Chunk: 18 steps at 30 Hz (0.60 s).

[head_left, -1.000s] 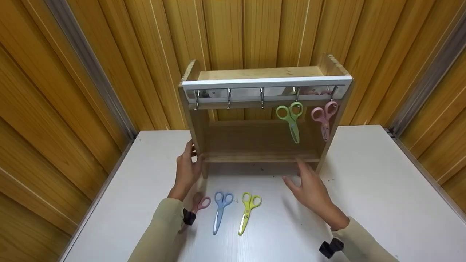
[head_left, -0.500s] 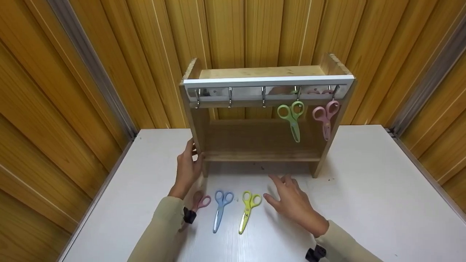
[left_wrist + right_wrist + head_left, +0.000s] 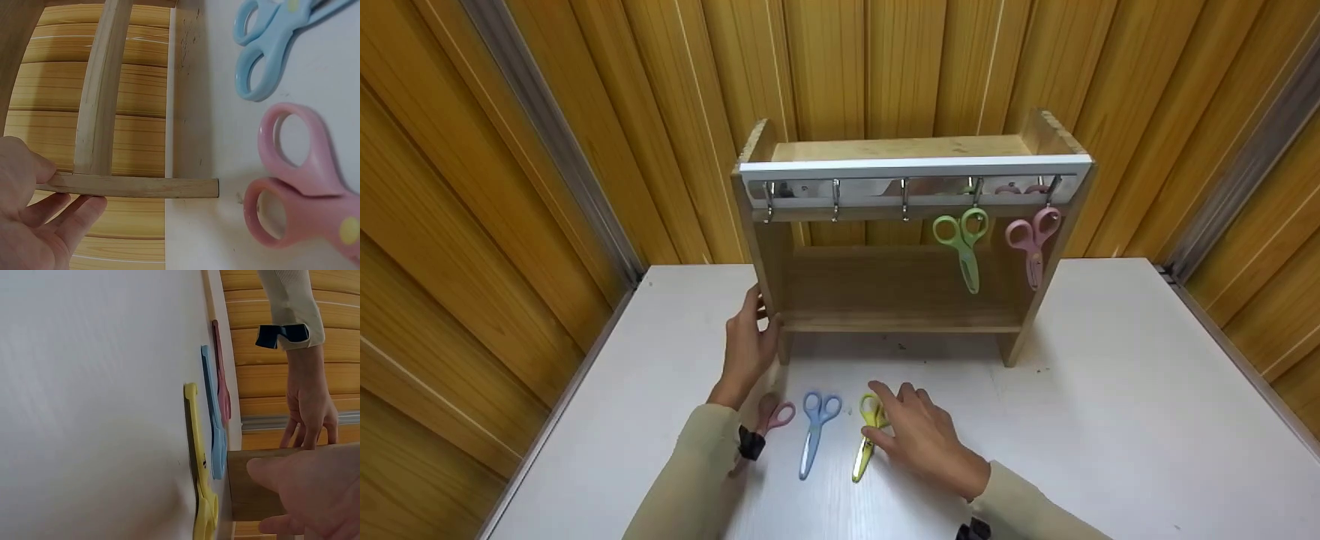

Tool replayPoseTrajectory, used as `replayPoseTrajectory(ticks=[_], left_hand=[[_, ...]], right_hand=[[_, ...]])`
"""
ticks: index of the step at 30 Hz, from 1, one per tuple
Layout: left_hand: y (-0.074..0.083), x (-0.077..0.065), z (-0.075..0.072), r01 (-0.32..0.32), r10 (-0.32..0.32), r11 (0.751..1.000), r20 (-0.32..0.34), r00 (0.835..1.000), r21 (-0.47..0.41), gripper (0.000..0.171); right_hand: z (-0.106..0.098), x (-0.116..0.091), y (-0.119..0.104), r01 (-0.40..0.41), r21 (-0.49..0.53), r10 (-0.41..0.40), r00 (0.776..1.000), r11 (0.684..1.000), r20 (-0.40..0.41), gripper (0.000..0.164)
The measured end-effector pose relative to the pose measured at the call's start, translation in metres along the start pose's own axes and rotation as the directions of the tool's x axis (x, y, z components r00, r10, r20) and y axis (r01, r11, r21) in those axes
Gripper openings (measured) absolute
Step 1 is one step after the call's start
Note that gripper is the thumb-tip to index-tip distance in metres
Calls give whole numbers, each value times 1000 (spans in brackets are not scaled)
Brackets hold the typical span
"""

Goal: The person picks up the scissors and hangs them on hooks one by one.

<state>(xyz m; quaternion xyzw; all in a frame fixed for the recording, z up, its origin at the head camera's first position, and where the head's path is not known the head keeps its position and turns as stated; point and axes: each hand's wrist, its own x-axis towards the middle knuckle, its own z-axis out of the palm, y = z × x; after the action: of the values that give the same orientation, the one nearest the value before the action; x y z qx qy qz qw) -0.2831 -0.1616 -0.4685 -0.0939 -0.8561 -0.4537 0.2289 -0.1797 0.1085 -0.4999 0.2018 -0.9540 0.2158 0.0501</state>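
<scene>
My left hand (image 3: 746, 345) grips the left side panel of a small wooden rack (image 3: 892, 328), thumb on one face and fingers on the other in the left wrist view. My right hand (image 3: 922, 435) hovers over the yellow scissors (image 3: 862, 459), thumb and fingers apart, covering part of their handle loops. Blue scissors (image 3: 812, 431) lie just left of these. Pink scissors (image 3: 784, 415) rest further left, partly hidden by the left wrist. Green scissors (image 3: 966, 251) and another pink pair (image 3: 1033, 247) hang from the rack's right-hand hooks.
A metal hook rail (image 3: 870, 193) runs across the rack's upper front, with three bare hooks at the left and middle. The rack stands on a white table (image 3: 1117, 390). Wood-patterned panels (image 3: 900, 67) enclose the back and both sides.
My right hand has moved left and toward me, from the rack's lower right side to above the yellow scissors. The left hand has stayed on the side panel.
</scene>
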Motion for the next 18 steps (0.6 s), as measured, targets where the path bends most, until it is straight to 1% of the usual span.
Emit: replayPoseTrajectory(ticks=[3, 6, 12, 18], left_hand=[[1, 0, 1, -4, 4, 1000, 0, 1000, 3, 58], [1, 0, 1, 5, -5, 1000, 3, 1000, 0, 58], [1, 0, 1, 23, -23, 1000, 6, 1000, -10, 57], [0, 0, 1, 22, -22, 1000, 6, 1000, -13, 56]], right_hand=[[5, -1, -4, 44, -10, -44, 999, 999, 0, 56], [9, -2, -8, 70, -23, -70, 998, 997, 7, 50], [15, -3, -11, 101, -65, -100, 995, 993, 10, 43], [18, -4, -15, 121, -127, -120, 993, 984, 20, 39]])
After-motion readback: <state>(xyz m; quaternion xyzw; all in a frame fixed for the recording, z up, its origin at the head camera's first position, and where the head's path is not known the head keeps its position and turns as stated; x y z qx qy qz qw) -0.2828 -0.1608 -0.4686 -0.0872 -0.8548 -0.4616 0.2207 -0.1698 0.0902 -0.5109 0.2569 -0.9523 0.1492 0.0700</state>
